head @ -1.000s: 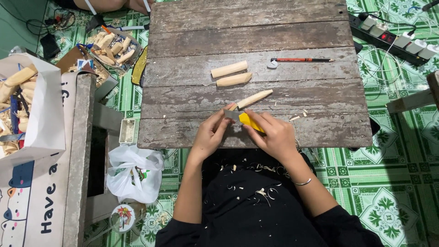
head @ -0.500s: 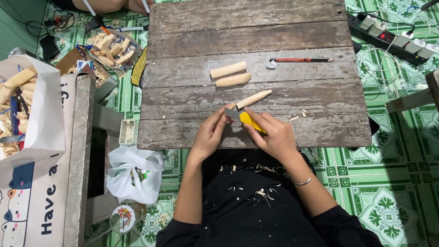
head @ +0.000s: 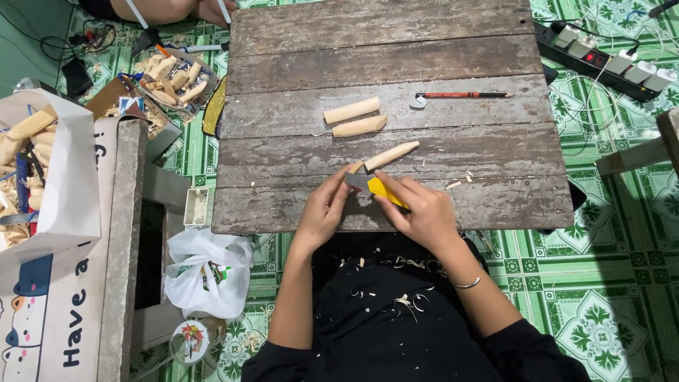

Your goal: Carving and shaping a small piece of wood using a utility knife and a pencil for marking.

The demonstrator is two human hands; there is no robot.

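Observation:
My left hand (head: 323,211) grips the near end of a pale wooden stick (head: 390,155) that rests slanted on the grey plank table (head: 297,155). My right hand (head: 419,209) holds a yellow-handled utility knife (head: 382,189), its blade laid against the stick's near end beside my left thumb. Two more whittled wooden pieces (head: 352,110), (head: 359,126) lie side by side farther up the table. Wood shavings (head: 403,301) lie scattered on my black lap.
A red pencil (head: 463,95) and small sharpener (head: 418,102) lie at the table's upper right. A power strip (head: 601,60) sits on the green tiled floor at right. Left: a paper bag of wood pieces (head: 32,134), a box of carved pieces (head: 170,76), a white plastic bag (head: 205,272). Another person's legs (head: 170,8) are at the top.
Both hands stay at the stick's near end; the knife has shifted only slightly along the wood. Nothing else moved.

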